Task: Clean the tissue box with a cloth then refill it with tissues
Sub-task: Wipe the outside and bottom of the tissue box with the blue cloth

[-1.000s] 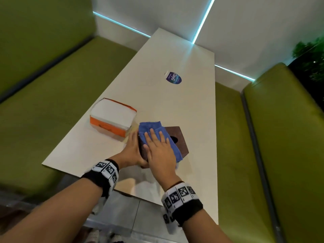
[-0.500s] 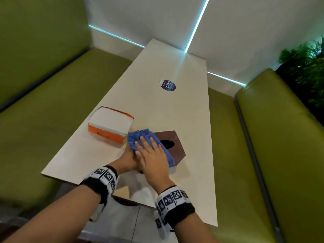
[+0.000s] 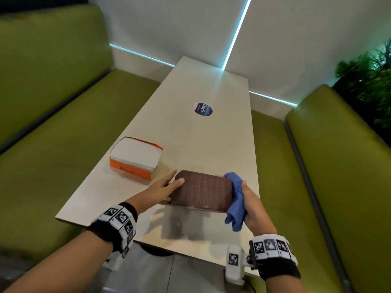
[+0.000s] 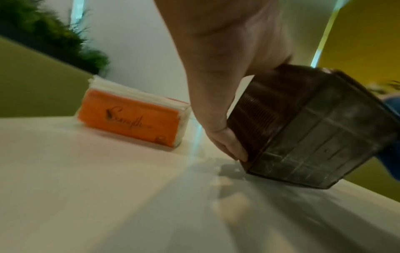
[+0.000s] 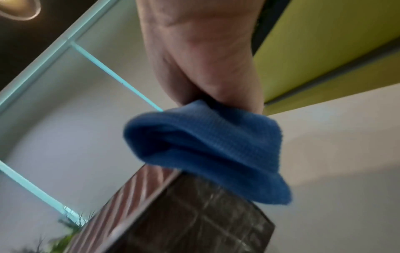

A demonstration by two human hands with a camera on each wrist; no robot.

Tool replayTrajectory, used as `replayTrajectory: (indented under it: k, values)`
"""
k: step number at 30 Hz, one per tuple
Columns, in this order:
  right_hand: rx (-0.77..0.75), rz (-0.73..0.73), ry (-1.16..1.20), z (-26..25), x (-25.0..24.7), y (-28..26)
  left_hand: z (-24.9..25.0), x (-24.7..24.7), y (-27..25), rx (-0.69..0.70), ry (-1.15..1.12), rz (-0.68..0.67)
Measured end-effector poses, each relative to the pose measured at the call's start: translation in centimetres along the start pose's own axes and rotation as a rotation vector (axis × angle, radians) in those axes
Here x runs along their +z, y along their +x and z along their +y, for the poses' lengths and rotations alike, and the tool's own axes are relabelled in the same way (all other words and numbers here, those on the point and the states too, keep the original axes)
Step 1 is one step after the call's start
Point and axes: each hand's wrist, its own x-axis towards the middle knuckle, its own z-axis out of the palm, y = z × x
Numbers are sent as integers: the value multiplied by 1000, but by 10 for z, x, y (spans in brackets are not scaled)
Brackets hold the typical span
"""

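The brown tissue box (image 3: 201, 191) is tipped up above the near part of the table, its ribbed side facing me. The left wrist view shows its dusty underside (image 4: 303, 128) with one corner close to the tabletop. My left hand (image 3: 163, 187) holds the box's left end, thumb (image 4: 218, 109) on the ribbed side and fingers behind it. My right hand (image 3: 251, 199) grips a bunched blue cloth (image 3: 236, 199) against the box's right end. In the right wrist view the cloth (image 5: 205, 145) hangs over the box's edge (image 5: 184, 222).
An orange pack of white tissues (image 3: 135, 159) lies on the white table (image 3: 211, 140) left of the box. A round blue sticker (image 3: 203, 109) sits further back. Green benches (image 3: 63, 144) flank both long sides. A plant (image 3: 368, 81) stands at the right.
The box lay flat with the cloth under my right palm on its top. It is now tipped up, and my right hand with the cloth has moved to its right end.
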Motion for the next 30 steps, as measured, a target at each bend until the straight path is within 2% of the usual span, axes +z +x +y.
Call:
replayTrajectory:
  k: [2,4,6,10,11,13,14,15,18,19,20,23,27,30]
  values:
    - [75,-29,30,-7,5,-1,-1,4,-2,30,43,-56]
    - [46,31,55,-2,4,7,-7,5,0,113,169,-157]
    - [11,72,128,5,3,11,-12,4,1,171,274,-197]
    - [-92,137,276,7,-4,20,-19,-2,4,241,306,-53]
    - [-128,128,329,2,-4,21,-19,-4,4,240,304,-33]
    - [-180,-60,709,-7,-4,20,-21,-6,7,243,305,-32]
    - [-252,-113,748,-11,-3,20,-22,-5,7,251,311,-28]
    - [-371,-75,588,-14,0,22,-21,-5,8,265,321,-17]
    - [-693,251,-360,-3,22,36,-24,-2,9,306,326,30]
    - [-771,353,-631,4,30,40,-25,-1,10,312,327,48]
    - [-802,426,-802,13,37,45,-27,-1,10,322,332,62]
    - [-770,476,-976,19,62,39,-29,2,10,347,346,92]
    - [-949,349,-1120,17,125,18,-34,4,7,377,266,119]
    - [-955,288,-1147,19,100,20,-34,4,7,376,304,136]
